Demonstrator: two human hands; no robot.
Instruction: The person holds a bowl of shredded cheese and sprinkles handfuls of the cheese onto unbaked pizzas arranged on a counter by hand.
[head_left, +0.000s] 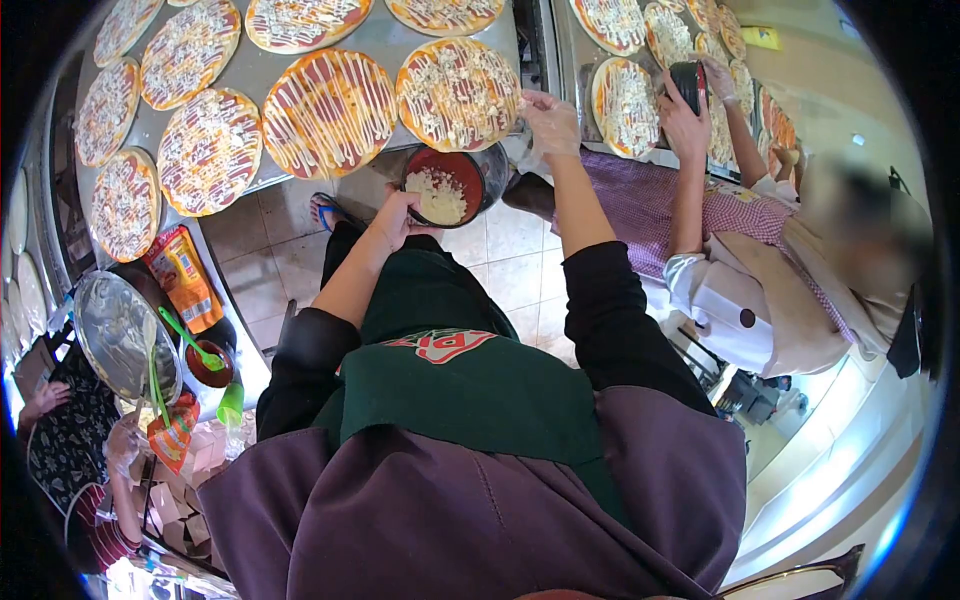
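My left hand (400,218) grips the rim of a round bowl (478,180), dark outside and red inside, with crumbly white topping (440,197) in it. The bowl is just below the table edge. My right hand (548,122), in a clear glove, is at the right edge of a pizza (457,92) strewn with white crumbs. Its fingers are pinched together; whatever is between them is too small to name. To the left of that pizza lies another (329,113) with sauce stripes and no crumbs visible on it.
More pizzas (210,150) cover the metal table (282,168). On the right, a co-worker (740,220) holds a dark bowl (688,85) over other pizzas. At left stand a large metal bowl (127,335), an orange pouch (187,280) and a small sauce bowl (212,372); another person's hands are beyond.
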